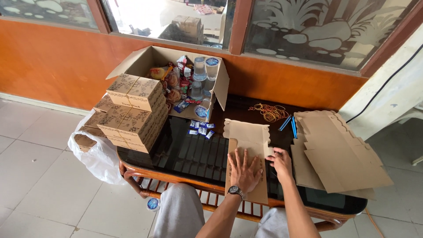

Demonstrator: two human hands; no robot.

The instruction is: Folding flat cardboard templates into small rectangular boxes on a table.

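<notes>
A flat, unfolded brown cardboard box blank (246, 136) lies on the dark glass table (194, 154) in front of me. My left hand (243, 171), with a watch on its wrist, presses flat on the blank's near part, fingers spread. My right hand (279, 162) grips the blank's right edge flap with bent fingers. A stack of more flat blanks (337, 152) lies just to the right of my right hand.
Folded printed brown boxes (132, 112) are stacked at the table's left, beside a white plastic bag (99, 158). An open carton (185, 81) with snacks and water cups stands at the back. Small blue sachets (201, 129), rubber bands (269, 112) and blue pens (291, 125) lie nearby.
</notes>
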